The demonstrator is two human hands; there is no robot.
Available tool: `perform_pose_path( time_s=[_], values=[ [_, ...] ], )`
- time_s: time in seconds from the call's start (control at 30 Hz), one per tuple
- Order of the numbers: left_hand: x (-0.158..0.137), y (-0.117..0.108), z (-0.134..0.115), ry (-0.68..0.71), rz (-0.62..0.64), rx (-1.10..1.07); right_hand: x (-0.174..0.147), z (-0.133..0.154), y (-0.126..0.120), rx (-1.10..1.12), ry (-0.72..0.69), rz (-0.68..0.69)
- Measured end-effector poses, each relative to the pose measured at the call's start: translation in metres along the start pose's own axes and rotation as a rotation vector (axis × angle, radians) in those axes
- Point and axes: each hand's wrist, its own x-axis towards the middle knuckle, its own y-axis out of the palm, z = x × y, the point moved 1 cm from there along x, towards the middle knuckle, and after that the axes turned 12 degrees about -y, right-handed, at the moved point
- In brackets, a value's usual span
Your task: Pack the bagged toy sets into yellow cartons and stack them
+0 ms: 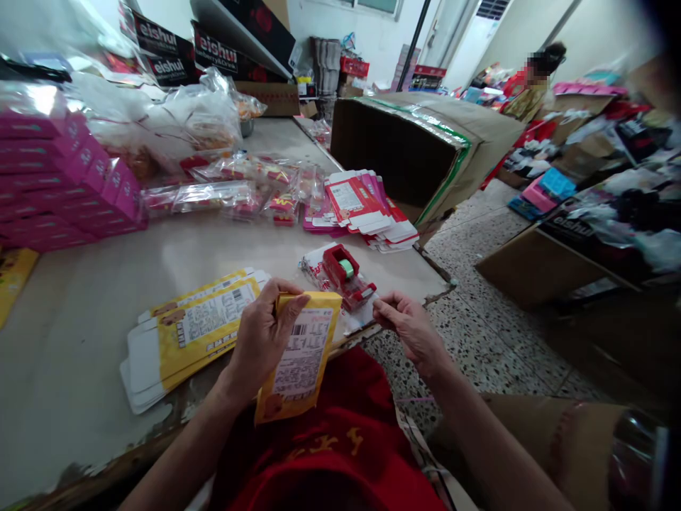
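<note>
My left hand grips a yellow carton by its upper edge and holds it upright above my lap, its printed label facing me. My right hand is closed in a pinch just right of the red tape dispenser. What lies between those fingertips is too small to make out. A roll of green tape sits in the dispenser, which rests on a plastic bag near the table edge. Left of my left hand, a stack of flattened yellow cartons lies on the table.
Flattened red and pink cartons lie behind the dispenser. Pink boxes are stacked at far left, beside clear-wrapped packs. A large cardboard box lies open beyond the table's right corner. Another person is far back right.
</note>
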Motion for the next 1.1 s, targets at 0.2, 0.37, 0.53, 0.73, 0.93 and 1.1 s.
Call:
perform_pose_path(
  time_s=[0.2,0.37,0.53,0.73,0.93,1.1],
  values=[
    [0.017,0.009,0.000,-0.073,0.154,-0.006,0.015,-0.021,-0.002,-0.252,-0.222,-0.063],
    [0.036,0.015,0.007,-0.190,0.418,-0.123,0.005,0.000,-0.029,-0.553,-0.322,-0.001],
    [0.037,0.026,-0.001,-0.194,0.593,-0.221,-0.004,0.080,-0.011,-0.377,-0.540,0.601],
    [0.022,0.020,-0.018,-0.170,0.728,-0.424,0.017,0.112,0.035,-0.462,-0.646,1.014],
    [0.007,0.006,-0.015,-0.152,0.668,-0.420,0.016,0.099,0.047,-0.355,-0.499,1.064],
    [-0.011,-0.042,-0.018,-0.128,0.723,-0.461,0.016,0.071,0.071,-0.171,-0.180,0.875]
  ],
)
